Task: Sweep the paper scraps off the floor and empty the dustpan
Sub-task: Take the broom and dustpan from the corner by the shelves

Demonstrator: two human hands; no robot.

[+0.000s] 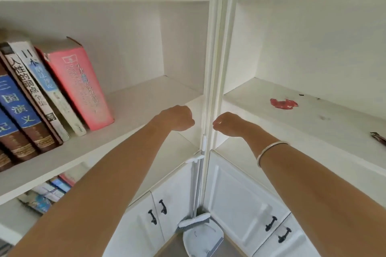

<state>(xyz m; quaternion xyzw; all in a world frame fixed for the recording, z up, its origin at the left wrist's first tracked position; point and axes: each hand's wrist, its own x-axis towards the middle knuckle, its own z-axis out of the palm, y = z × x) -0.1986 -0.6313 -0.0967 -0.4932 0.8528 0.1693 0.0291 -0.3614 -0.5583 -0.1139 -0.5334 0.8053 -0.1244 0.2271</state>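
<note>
Our left hand (177, 118) and right hand (227, 123) are curled into fists with nothing in them, either side of the shelf corner post. A clumsy one-sided grab could, we judge, topple the broom (201, 173), which only leans there. It stands at 6 o'clock, long axis upright, bristles down against the dustpan (202, 240), handle tip toward 12

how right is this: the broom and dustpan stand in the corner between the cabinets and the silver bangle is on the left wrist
Not quite: the head view shows the bangle on the right wrist, not the left. The broom and dustpan do stand in the corner between the cabinets.
</note>
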